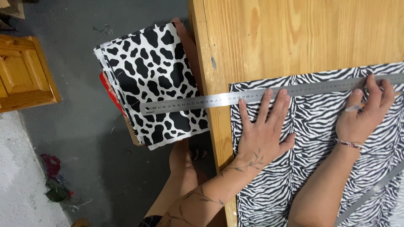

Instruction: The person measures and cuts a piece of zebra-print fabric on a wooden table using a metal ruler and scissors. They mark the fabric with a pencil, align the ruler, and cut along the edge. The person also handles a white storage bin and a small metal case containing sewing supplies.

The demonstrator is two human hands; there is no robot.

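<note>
On zebra-print fabric (320, 138), left hand (263, 130) spread flat beside steel ruler (252, 96), right hand (364, 113) pinching a pencil (355, 107), wooden table (294, 38), grey floor (84, 138).

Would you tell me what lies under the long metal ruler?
The ruler lies on zebra-print sheet atop the wooden table; its left end overhangs cow-print sheets. The left hand covers part.

no packages, labels, signs or screens anywhere that i can see; just fabric, wood and floor here

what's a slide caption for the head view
Left hand pins long steel ruler on zebra-print fabric; right hand marks.
</note>
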